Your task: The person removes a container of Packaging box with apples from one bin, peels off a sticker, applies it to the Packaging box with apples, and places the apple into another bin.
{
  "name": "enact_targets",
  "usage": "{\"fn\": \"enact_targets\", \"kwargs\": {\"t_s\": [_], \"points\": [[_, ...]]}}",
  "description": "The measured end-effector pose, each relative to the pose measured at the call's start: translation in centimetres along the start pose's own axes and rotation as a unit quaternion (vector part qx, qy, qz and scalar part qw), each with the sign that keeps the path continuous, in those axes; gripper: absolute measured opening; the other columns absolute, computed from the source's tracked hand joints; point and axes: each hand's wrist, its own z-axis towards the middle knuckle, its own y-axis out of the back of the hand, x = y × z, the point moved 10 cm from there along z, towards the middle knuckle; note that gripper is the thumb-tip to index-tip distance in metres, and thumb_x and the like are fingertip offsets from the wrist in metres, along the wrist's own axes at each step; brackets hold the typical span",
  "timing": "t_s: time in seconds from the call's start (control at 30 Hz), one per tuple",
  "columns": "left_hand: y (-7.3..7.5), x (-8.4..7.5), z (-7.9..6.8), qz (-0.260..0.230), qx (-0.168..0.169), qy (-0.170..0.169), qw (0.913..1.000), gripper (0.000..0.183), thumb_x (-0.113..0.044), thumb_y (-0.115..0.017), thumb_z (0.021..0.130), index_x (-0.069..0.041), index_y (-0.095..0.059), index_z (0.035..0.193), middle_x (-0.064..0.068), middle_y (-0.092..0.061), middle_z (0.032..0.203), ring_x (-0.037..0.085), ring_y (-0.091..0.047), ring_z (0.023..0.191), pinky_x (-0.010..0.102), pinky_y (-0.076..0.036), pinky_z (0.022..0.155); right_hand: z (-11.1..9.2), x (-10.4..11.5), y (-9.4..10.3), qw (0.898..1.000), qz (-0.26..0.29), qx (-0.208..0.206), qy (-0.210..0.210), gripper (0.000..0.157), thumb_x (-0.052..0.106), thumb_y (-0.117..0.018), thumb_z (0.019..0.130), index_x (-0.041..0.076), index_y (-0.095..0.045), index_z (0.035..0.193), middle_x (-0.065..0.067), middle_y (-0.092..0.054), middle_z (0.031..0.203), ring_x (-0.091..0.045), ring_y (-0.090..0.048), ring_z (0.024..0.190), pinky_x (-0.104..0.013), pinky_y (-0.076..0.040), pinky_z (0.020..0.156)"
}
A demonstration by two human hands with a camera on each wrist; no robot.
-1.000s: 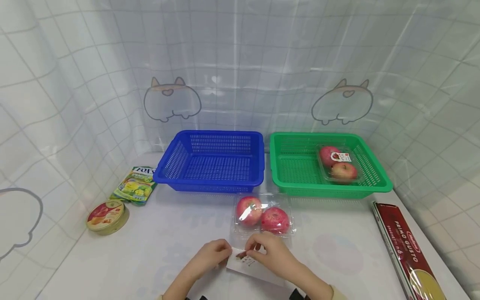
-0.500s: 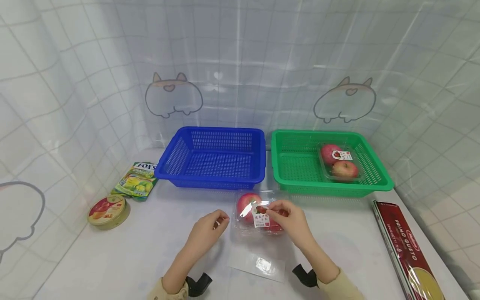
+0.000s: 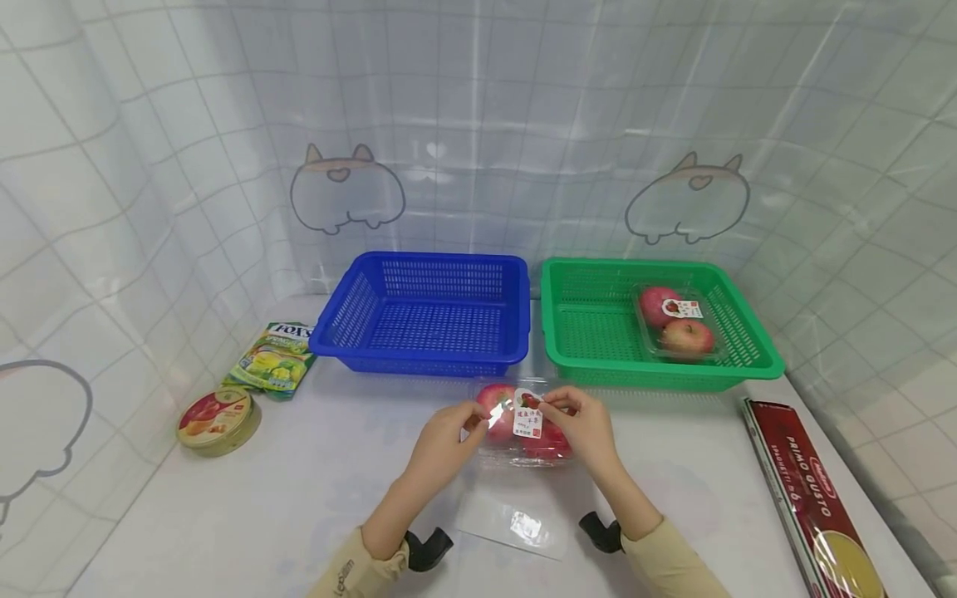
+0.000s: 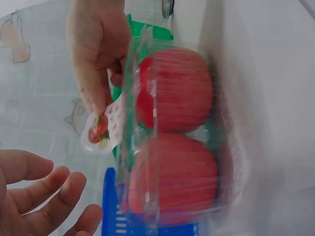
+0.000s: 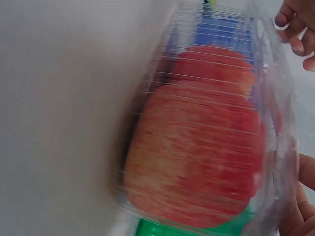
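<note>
A clear plastic box [image 3: 523,458] with two red apples [image 4: 177,88] inside sits on the table in front of the blue basket. My right hand [image 3: 586,428] pinches the upper right edge of a white sticker label [image 3: 527,419], which has a red fruit picture and printed characters. In the left wrist view, the label hangs at the box's lid side; whether it touches the lid I cannot tell. My left hand [image 3: 447,442] is by the box's left side, its fingers apart and loosely bent, holding nothing. A glossy backing sheet [image 3: 493,525] lies nearer me.
Behind stand a blue basket [image 3: 420,365] and a green basket [image 3: 643,378]; the green one holds a labelled box of apples [image 3: 679,324]. At left lie a FOX'S candy bag [image 3: 272,361] and a round tin [image 3: 217,422]. A spaghetti pack [image 3: 815,498] lies at right.
My right hand has lifted the label off the backing sheet and carried it forward over the apple box, then slightly right. My left hand has moved forward and right toward the box.
</note>
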Motion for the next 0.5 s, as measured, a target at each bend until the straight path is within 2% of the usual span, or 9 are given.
{"fn": "enact_targets", "kwargs": {"t_s": [0.17, 0.27, 0.5], "points": [[-0.7, -1.2, 0.4, 0.031, -0.028, -0.048, 0.998, 0.008, -0.012, -0.066, 0.081, -0.009, -0.065, 0.088, 0.005, -0.063, 0.089, 0.024, -0.055, 0.087, 0.042, -0.043, 0.08, 0.1, -0.1, -0.2, 1.0, -0.015, -0.002, 0.02, 0.006, 0.01, -0.073, 0.077, 0.008, -0.07, 0.082, -0.003, -0.069, 0.076, -0.012, -0.06, 0.074, -0.025, -0.046, 0.068], [-1.0, -1.8, 0.6, 0.041, -0.049, -0.074, 0.9952, 0.008, -0.012, -0.069, 0.078, -0.01, -0.065, 0.086, 0.008, -0.062, 0.093, 0.031, -0.053, 0.093, 0.049, -0.041, 0.083, 0.1, 0.0, -0.4, 0.999, -0.026, -0.001, 0.031, 0.006, 0.009, -0.073, 0.077, 0.008, -0.07, 0.081, -0.003, -0.069, 0.075, -0.013, -0.061, 0.075, -0.026, -0.047, 0.07], [-1.7, -2.4, 0.8, 0.052, -0.067, -0.096, 0.9918, 0.01, -0.012, -0.069, 0.076, -0.011, -0.065, 0.086, 0.008, -0.061, 0.101, 0.033, -0.049, 0.099, 0.051, -0.038, 0.084, 0.3, 0.4, -0.6, 0.997, -0.059, -0.001, 0.052, 0.007, 0.011, -0.074, 0.076, 0.009, -0.071, 0.081, -0.002, -0.07, 0.076, -0.015, -0.063, 0.075, -0.029, -0.045, 0.07]]}}
